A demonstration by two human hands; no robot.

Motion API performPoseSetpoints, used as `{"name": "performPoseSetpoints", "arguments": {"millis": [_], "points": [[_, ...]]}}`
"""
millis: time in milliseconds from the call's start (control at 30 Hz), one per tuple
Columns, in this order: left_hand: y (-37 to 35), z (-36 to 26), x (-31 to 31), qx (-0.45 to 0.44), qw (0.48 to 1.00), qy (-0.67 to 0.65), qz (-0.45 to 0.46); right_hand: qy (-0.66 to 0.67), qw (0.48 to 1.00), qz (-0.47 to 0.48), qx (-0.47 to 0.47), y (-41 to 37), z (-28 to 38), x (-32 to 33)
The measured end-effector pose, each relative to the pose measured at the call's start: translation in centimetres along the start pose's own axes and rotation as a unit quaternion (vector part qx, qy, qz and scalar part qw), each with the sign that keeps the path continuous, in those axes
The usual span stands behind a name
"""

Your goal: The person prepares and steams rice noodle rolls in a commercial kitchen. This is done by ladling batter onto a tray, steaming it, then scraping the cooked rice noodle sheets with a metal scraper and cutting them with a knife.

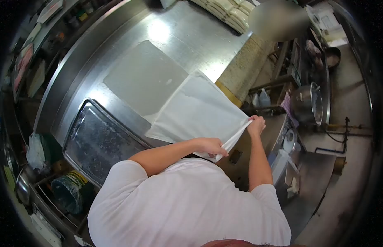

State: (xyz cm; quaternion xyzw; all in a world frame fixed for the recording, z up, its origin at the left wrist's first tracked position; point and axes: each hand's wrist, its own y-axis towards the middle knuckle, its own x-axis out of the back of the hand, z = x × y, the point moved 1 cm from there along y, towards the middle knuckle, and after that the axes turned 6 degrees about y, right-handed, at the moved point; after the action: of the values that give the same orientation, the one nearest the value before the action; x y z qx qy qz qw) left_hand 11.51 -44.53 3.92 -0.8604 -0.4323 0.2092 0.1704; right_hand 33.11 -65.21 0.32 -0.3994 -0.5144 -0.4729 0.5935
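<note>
A white cloth lies spread at the near edge of the steel table, part of it hanging over the edge toward my body. My left hand is closed on its near edge, with the material bunched in the fingers. At the right-hand corner, my right hand pinches the same cloth, and the edge between both hands is pulled taut. Beyond the cloth, a thin, pale grey, smooth sheet lies flat on the metal, and the cloth's far left side meets its edge.
A dark, wet-looking tray rests left of the cloth. Stacked pale folded pieces sit at the far end of the steel table. To the right are a worn ledge and a metal pot. A lined bin stands lower left.
</note>
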Motion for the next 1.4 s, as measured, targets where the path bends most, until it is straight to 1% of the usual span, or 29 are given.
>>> {"name": "performPoseSetpoints", "arguments": {"millis": [133,267,300,333,433,500,533,567,600,633,667,700,767,800,833,867,933,967,1033,1067,1100,1133,1167,1200,1233,1300,1333,1367,1400], "points": [[2.2,0.8,-1.8,0.004,0.993,-0.091,0.075,0.022,0.998,-0.007,-0.059,-2.7,-3.7,1.1],[3.1,3.3,-2.1,0.016,0.984,-0.163,0.072,0.052,0.993,-0.026,-0.107,-5.4,-7.3,2.1],[2.3,2.8,-1.2,0.045,0.996,0.053,0.049,0.076,0.992,-0.061,-0.08,-6.7,-8.0,2.6],[1.4,2.2,-0.4,0.07,0.96,0.269,0.024,0.098,0.989,-0.097,-0.054,-8.0,-8.9,3.1],[-1.5,1.2,0.2,0.113,0.919,0.376,-0.034,0.137,0.98,-0.14,-0.012,-13.1,-10.2,4.3],[-1.8,1.6,0.5,-0.003,0.97,0.156,-0.187,0.198,0.968,-0.157,-0.016,-17.9,-9.5,5.5],[-1.5,2.0,0.1,-0.007,0.969,0.174,-0.178,0.252,0.956,-0.15,-0.015,-20.3,-10.4,4.7],[-1.0,2.5,-0.3,-0.061,0.964,0.084,-0.244,0.302,0.941,-0.147,-0.046,-23.3,-10.8,3.4],[-0.3,2.3,-1.3,-0.09,0.958,0.046,-0.269,0.32,0.94,-0.062,-0.1,-26.3,-11.0,2.4],[0.3,2.1,-2.2,-0.121,0.949,0.01,-0.291,0.304,0.949,0.027,-0.077,-29.1,-11.4,0.9],[0.9,1.9,-3.8,-0.153,0.941,-0.174,-0.246,0.318,0.93,0.144,-0.114,-31.6,-10.2,1.7],[1.4,2.0,-5.6,-0.172,0.899,-0.353,-0.191,0.381,0.903,0.168,-0.101,-34.3,-11.9,-1.6],[2.2,2.4,-9.5,-0.149,0.92,-0.339,-0.131,0.408,0.888,0.158,-0.142,-37.9,-10.6,0.9],[2.9,2.3,-12.1,-0.076,0.961,-0.242,-0.113,0.419,0.884,0.141,-0.155,-39.0,-10.5,1.3],[3.2,2.0,-15.0,0.0,0.986,-0.137,-0.09,0.437,0.892,0.03,-0.115,-40.1,-10.5,2.0],[3.4,1.8,-17.9,0.012,0.991,-0.115,-0.068,0.443,0.889,-0.085,-0.081,-41.3,-10.5,2.7],[1.8,-0.7,-25.0,-0.039,0.983,0.15,0.097,0.479,0.869,-0.104,-0.065,-43.3,-8.1,9.9],[1.5,-1.3,-27.6,-0.028,0.975,0.173,0.134,0.481,0.861,-0.132,-0.1,-44.5,-9.4,8.9],[1.1,-3.4,-32.7,-0.299,0.881,0.298,0.216,0.371,0.902,-0.203,0.089,-47.8,-12.3,5.7],[0.3,-5.2,-34.9,-0.291,0.869,0.305,0.257,0.367,0.901,-0.225,0.051,-50.2,-13.8,5.1],[-0.7,-7.5,-36.5,-0.245,0.878,0.332,0.243,0.389,0.911,-0.104,-0.085,-52.6,-15.3,4.6],[-0.6,-9.1,-37.7,-0.204,0.883,0.36,0.22,0.409,0.887,0.021,-0.211,-54.9,-16.9,4.4],[0.5,-10.0,-38.6,-0.285,0.856,0.387,0.19,0.41,0.881,0.005,-0.234,-57.4,-18.4,5.3],[1.6,-10.8,-39.6,-0.363,0.824,0.406,0.155,0.374,0.865,-0.067,-0.328,-60.5,-20.0,6.8],[2.2,-12.4,-41.1,-0.395,0.814,0.411,0.116,0.333,0.835,-0.133,-0.418,-63.4,-21.2,8.7],[4.3,-15.0,-44.2,-0.47,0.788,0.397,0.032,0.324,0.789,-0.148,-0.5,-68.1,-23.9,15.3],[5.9,-16.1,-45.7,-0.515,0.77,0.376,-0.013,0.301,0.78,-0.194,-0.513,-70.5,-25.2,18.1],[8.3,-17.1,-46.8,-0.46,0.809,0.365,-0.022,0.275,0.769,-0.24,-0.525,-72.9,-26.3,20.7],[10.8,-18.4,-48.0,-0.507,0.788,0.349,-0.014,0.214,0.77,-0.289,-0.528,-74.9,-27.0,23.0]]}}
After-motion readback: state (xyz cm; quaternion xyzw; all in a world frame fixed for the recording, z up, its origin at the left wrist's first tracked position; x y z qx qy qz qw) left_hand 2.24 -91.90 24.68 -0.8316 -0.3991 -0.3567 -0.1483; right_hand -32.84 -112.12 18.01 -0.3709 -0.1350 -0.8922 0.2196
